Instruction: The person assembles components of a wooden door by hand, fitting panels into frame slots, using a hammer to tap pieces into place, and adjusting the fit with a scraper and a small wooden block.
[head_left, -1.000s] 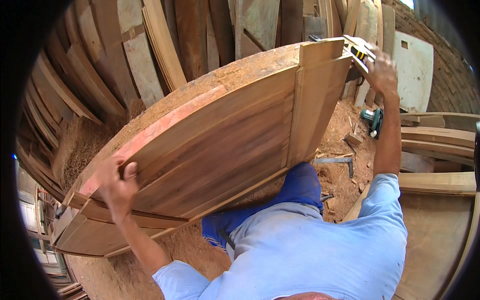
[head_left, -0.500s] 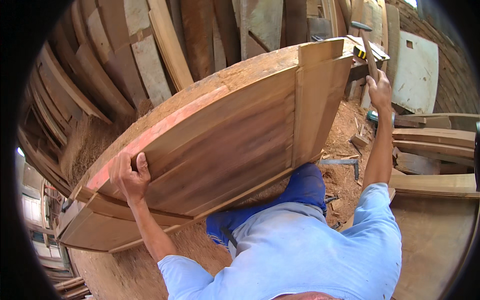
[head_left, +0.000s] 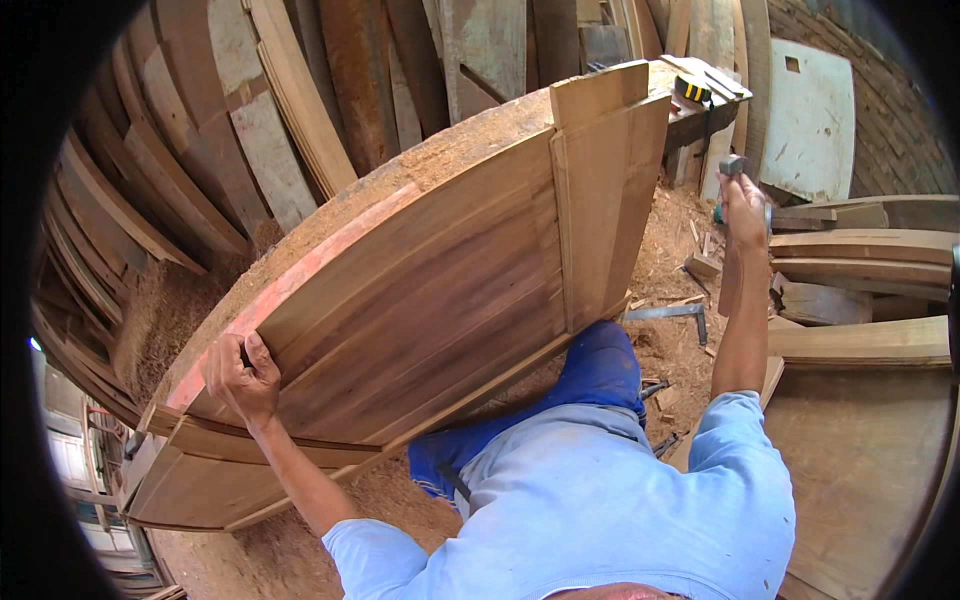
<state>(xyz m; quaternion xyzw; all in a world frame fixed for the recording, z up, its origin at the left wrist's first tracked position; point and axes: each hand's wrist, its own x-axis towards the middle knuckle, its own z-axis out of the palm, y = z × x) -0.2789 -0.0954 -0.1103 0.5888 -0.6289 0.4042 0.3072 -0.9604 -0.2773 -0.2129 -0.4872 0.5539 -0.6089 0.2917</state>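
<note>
The right grip (head_left: 745, 212) is closed around one hammer (head_left: 733, 165), just below its grey head, and is held up to the right of one large wooden panel (head_left: 430, 310), apart from it. The left grip (head_left: 243, 382) is closed on the panel's upper edge, toward its left end. The panel stands tilted along the near side of one long surface (head_left: 500, 112), which is coated with sawdust. One reddish strip (head_left: 300, 282) runs behind the panel's upper edge.

One tape measure (head_left: 692, 90) sits at the surface's right end, beside several pale wood strips (head_left: 722, 80). One square (head_left: 662, 312) lies on the littered floor (head_left: 660, 245), right of the panel. One pale board (head_left: 812, 125) with a single square hole stands at upper right.

The tape measure shows yellow and black bands; any lettering on it is too small to read.

The hammer's handle is largely hidden by the right hand and forearm. The left fingertips are concealed. One green item (head_left: 718, 213) behind the right hand is mostly covered. Boards (head_left: 360, 90) leaning at the back overlap and cannot be counted reliably. One flat brown sheet (head_left: 860, 470) at lower right is cut off by the lens rim.
</note>
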